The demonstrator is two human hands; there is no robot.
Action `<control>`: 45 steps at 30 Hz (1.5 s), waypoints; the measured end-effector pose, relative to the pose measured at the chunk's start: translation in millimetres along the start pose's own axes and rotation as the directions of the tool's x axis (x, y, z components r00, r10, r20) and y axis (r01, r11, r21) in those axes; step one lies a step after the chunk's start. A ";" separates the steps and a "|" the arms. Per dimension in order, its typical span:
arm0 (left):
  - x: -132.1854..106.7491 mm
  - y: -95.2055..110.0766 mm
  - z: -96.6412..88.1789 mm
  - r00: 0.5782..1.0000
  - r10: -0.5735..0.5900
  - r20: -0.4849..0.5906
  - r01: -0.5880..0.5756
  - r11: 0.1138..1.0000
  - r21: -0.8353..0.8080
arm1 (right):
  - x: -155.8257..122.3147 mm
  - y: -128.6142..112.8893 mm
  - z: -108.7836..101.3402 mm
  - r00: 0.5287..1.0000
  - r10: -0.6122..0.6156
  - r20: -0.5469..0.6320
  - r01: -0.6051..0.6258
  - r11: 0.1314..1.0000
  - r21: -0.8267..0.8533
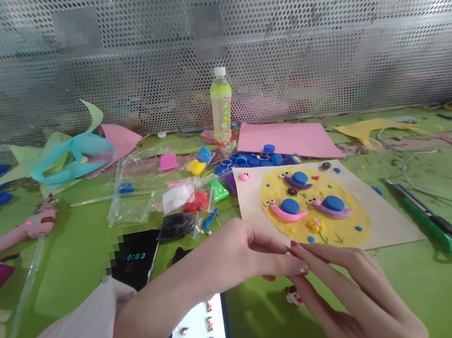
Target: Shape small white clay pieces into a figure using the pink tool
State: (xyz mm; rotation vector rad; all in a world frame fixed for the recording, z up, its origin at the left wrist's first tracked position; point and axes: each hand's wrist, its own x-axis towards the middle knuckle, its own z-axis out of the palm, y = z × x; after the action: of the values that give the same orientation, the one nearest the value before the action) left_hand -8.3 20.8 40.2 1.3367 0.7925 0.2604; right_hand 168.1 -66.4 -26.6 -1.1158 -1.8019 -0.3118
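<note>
Your left hand (240, 248) and your right hand (353, 292) meet low in the middle, fingertips touching, just in front of the snail picture (313, 206). Both look pinched on something tiny, but it is hidden between the fingers, so you cannot tell what the grip holds. A small red and white clay figure (292, 295) sits on the green bench (425, 285) right under your hands. To do this bit well, I think you should press softly and roll slowly, so the tiny piece keeps its shape, and stay low over the bench so it cannot fall far. The snail picture is a yellow clay patch on a pale card, with three snails that have blue shells. A phone (199, 337) by your left arm shows little figures to copy. A dark timer (135, 257) reads 0:03 in glowing numbers. The label on the yellow drink bottle (221, 104) is too blurry to read. A green knife (431, 225) lies well to the right.
</note>
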 end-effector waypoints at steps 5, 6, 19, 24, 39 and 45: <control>-1.8 -0.7 1.7 0.999 0.004 0.037 -0.001 0.998 -0.063 | 0.3 1.5 -4.2 0.999 -0.050 -0.006 0.050 0.993 0.103; -1.9 -1.1 1.7 0.999 0.005 0.042 -0.002 0.997 -0.072 | 0.7 1.6 -4.8 0.999 -0.051 -0.001 0.051 0.991 0.121; -4.0 -4.7 -6.2 1.000 0.016 0.002 -0.016 1.000 -0.025 | 3.2 8.4 -3.5 0.998 -0.065 0.009 0.064 0.993 0.101; -6.5 -6.7 -5.4 0.997 0.036 -0.063 -0.036 0.999 -0.007 | 8.3 10.9 3.2 0.990 -0.097 -0.101 0.101 0.994 0.033; -5.9 -5.3 -5.1 0.995 0.013 -0.103 -0.016 1.000 -0.023 | 1.8 1.6 -0.1 0.998 0.021 0.060 -0.033 0.978 0.204; -7.3 -4.4 -9.3 0.997 0.021 -0.071 -0.023 0.999 -0.025 | -0.2 7.3 -3.9 0.996 -0.060 0.069 0.047 0.983 0.176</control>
State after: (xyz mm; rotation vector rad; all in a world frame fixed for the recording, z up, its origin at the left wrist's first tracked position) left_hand -20.7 22.5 38.5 1.3187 0.8310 0.3358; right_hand 176.2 -64.9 -26.6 -0.9683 -1.8886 -0.1429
